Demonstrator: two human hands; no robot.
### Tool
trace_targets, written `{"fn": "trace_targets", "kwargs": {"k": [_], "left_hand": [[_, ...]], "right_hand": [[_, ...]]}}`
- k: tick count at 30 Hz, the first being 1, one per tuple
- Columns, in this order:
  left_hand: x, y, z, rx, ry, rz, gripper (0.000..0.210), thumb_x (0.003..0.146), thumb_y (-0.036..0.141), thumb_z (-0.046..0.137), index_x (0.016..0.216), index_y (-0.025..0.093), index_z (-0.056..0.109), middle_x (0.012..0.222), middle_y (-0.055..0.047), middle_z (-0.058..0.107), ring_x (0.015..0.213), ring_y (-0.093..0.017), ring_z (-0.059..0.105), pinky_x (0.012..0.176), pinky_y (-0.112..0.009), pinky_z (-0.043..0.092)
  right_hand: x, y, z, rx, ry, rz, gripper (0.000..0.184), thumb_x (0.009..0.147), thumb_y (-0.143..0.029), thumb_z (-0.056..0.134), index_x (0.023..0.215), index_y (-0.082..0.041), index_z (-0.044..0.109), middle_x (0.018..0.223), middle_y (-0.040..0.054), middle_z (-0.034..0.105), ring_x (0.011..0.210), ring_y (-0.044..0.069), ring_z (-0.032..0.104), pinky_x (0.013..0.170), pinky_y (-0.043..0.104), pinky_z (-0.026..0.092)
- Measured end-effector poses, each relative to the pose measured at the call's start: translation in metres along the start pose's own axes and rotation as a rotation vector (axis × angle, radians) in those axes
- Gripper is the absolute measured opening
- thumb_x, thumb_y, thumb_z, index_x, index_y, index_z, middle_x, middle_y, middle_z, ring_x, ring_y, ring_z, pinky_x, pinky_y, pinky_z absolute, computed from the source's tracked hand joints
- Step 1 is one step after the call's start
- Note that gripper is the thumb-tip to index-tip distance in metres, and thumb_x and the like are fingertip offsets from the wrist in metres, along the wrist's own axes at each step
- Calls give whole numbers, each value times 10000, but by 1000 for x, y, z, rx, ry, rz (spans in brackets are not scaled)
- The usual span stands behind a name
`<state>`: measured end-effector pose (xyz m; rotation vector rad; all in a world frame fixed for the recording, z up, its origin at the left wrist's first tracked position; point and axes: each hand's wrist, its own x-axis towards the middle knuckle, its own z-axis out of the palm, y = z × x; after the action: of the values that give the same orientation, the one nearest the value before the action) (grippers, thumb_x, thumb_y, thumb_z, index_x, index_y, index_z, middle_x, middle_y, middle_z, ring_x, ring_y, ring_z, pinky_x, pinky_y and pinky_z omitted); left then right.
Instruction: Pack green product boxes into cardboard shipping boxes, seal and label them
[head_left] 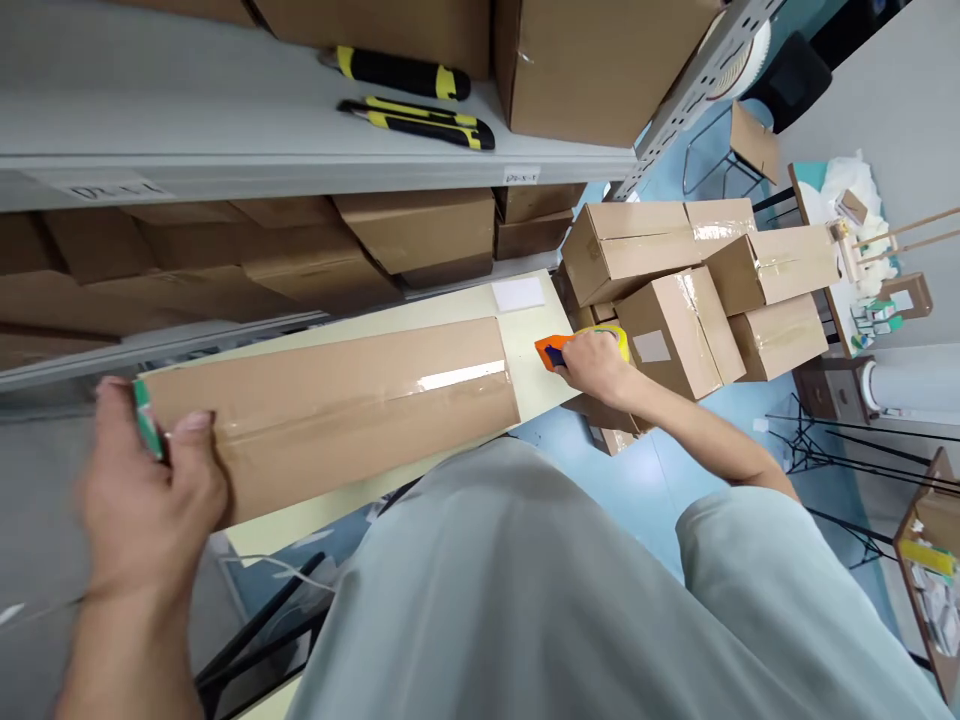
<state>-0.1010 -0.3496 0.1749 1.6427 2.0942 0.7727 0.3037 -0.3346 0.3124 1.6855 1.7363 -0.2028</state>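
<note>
Pale tabletop [538, 395], long brown taped carton [337, 400]

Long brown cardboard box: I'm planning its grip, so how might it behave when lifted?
The box looks fairly stiff, given its straight edges. Its glossy clear tape may feel slippery. Its flat top suggests little rolling.

plain brown is being shown by the long carton [337, 415], orange and yellow by the tape dispenser [552, 351]. black and yellow are being displayed by the two cutters [397, 73], pale yellow by the tabletop [534, 385], grey-green by the shirt [525, 590].
</note>
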Motion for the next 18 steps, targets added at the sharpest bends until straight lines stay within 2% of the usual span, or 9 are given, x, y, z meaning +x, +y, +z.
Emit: {"fn": "trace_targets", "kwargs": {"k": [3, 5, 7, 10, 12, 14, 16, 18], "left_hand": [[1, -6, 0, 12, 55, 52, 1039, 920, 614, 539, 1773, 46, 366, 1778, -252, 491, 1626, -477, 508, 1321, -668, 442], [1, -2, -1, -17, 132, 152, 966, 993, 599, 545, 1767, 44, 384, 1825, -242, 411, 1701, -445, 399, 1387, -670, 339], [-2, 12, 0, -59, 233, 263, 801, 1074, 539, 545, 1745, 111, 459, 1828, -199, 422, 1721, -415, 371, 1407, -689, 296], [-13, 55, 5, -181, 321, 456, 639, 1125, 382, 568, 1737, 213, 496, 1784, -138, 515, 1710, -360, 408, 1397, -645, 374], [-19, 92, 11, -264, 278, 614, 649, 1132, 289, 560, 1768, 238, 446, 1749, -123, 566, 1684, -321, 459, 1389, -583, 423], [-19, 127, 16, -305, 264, 769, 617, 1137, 236, 522, 1752, 243, 474, 1713, -106, 611, 1652, -301, 510, 1362, -532, 472], [-9, 152, 20, -297, 296, 845, 552, 1146, 209, 489, 1694, 217, 554, 1694, -111, 630, 1609, -283, 570, 1322, -486, 520], [10, 163, 21, -269, 373, 839, 495, 1150, 205, 459, 1611, 179, 638, 1665, -142, 655, 1557, -292, 628, 1284, -482, 553]], "right_hand": [[-3, 1, 18, 38, 23, 61, 415, 1153, -456, 627, 1143, -92, 826, 1093, 236, 841, 1025, 339, 817, 799, 359, 545], [-9, 7, 19, 49, 71, 84, 460, 1147, -519, 641, 1153, -99, 828, 1110, 238, 846, 1053, 342, 823, 831, 361, 566], [-17, 12, 10, 58, 149, 102, 503, 1137, -561, 653, 1170, -87, 819, 1127, 254, 845, 1070, 352, 827, 867, 369, 582], [-26, 13, -19, 84, 295, 110, 563, 1124, -602, 659, 1210, -60, 783, 1110, 266, 840, 1069, 380, 826, 895, 398, 597], [-27, 8, -43, 109, 400, 96, 573, 1130, -604, 641, 1251, -55, 748, 1104, 265, 833, 1071, 400, 821, 900, 420, 601], [-22, -1, -68, 152, 503, 45, 557, 1149, -579, 603, 1322, -58, 695, 1123, 264, 824, 1061, 407, 817, 891, 437, 603], [-9, -14, -95, 214, 591, -93, 499, 1168, -508, 556, 1410, -75, 613, 1148, 248, 815, 1031, 388, 813, 885, 443, 603], [11, -30, -123, 264, 648, -317, 389, 1162, -407, 532, 1403, -103, 566, 1187, 232, 797, 1049, 362, 794, 916, 442, 600]]}}
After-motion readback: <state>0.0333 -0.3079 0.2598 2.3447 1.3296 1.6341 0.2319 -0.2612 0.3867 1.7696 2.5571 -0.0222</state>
